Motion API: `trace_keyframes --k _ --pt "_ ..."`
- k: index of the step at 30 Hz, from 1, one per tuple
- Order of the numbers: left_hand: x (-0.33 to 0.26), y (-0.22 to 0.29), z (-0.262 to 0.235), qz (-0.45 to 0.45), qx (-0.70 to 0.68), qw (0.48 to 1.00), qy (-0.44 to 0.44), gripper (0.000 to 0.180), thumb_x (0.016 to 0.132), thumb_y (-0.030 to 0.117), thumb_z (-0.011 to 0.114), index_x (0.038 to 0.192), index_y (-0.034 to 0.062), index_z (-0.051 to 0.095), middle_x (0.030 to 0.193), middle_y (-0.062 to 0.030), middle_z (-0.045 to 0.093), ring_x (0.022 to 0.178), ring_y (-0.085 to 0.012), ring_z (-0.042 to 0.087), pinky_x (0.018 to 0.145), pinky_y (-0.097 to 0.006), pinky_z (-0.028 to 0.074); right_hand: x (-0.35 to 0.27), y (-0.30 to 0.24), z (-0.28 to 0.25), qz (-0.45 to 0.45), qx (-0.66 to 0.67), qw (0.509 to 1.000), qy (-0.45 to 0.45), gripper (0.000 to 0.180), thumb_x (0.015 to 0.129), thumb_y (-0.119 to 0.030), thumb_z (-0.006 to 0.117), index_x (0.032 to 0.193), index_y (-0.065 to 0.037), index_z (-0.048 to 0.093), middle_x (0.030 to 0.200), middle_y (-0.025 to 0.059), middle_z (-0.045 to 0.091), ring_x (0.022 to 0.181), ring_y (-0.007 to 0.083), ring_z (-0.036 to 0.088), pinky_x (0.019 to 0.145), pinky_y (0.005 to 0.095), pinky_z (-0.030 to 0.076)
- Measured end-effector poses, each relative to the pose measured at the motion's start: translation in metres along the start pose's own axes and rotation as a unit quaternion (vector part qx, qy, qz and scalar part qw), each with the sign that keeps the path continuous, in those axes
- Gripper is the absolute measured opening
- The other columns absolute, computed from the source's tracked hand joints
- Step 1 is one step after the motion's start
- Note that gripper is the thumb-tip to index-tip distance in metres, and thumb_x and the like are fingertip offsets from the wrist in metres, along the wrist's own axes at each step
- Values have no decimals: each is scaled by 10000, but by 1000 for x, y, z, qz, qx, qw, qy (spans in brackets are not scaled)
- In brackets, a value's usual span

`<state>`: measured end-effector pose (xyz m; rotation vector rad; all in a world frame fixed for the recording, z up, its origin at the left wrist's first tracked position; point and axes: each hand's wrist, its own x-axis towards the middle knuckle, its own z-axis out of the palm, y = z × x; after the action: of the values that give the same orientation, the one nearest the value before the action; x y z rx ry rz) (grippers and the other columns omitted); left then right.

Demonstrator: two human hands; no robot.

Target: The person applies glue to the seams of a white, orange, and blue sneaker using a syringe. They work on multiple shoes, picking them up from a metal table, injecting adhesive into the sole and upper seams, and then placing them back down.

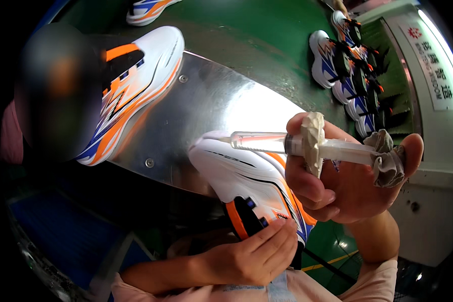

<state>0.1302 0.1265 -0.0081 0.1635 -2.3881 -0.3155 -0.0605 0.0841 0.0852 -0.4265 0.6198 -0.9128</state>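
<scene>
As I list things from the left: one sports shoe (131, 105), white, orange and blue, resting on the shiny metal surface (201, 100), toe to the upper right.

Next, a second shoe (251, 176), before me, toe over the surface; long axis diagonal, toe to the upper left, heel to the lower right, opening tilted towards me.

Left hand (256, 256): fingers closed on its side, near the opening.

Syringe (277, 143): nearly level, tip pointing left at the toe edge; contact, cannot tell.

Right hand (355, 196): fingers wrapped around the syringe, thumb at the plunger end.

Step in hand, by my judgement: applying liquid along the toe edge. Next move seems to call for gentle thumb pressure, the shoe held steady.

Far right: more shoes (323, 60), grouped.
</scene>
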Motion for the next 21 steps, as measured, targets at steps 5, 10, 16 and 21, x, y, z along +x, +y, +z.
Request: trace_keyframes --k 5,10,16,21 --pt "-5 0 5 4 8 1000 24 240 876 184 509 973 26 661 1032 -127 688 1027 -249 658 1000 -383 478 18 0 1 14 -19 1000 -1 1136 705 -835 567 1407 -15 214 911 149 481 672 146 421 525 232 418" --pt "-8 -1 7 15 17 999 29 265 876 184 493 974 7 665 1031 -128 689 1038 -250 656 1003 -392 478 27 -4 1 39 -27 999 9 1121 738 -818 548 1411 13 209 909 161 504 657 144 460 515 236 454" --pt "-9 -1 7 14 21 999 36 281 880 187 487 973 -6 668 1024 -125 689 1025 -245 657 995 -396 484 34 -7 18 40 -65 996 38 1140 724 -796 594 1383 61 231 873 183 544 668 154 527 516 243 485" --pt "-8 -1 8 14 22 999 34 264 878 178 496 963 -3 669 1012 -125 689 1013 -237 658 982 -391 489 22 0 33 -7 -161 978 132 1179 677 -813 628 1356 77 261 808 166 557 633 154 530 482 246 476"
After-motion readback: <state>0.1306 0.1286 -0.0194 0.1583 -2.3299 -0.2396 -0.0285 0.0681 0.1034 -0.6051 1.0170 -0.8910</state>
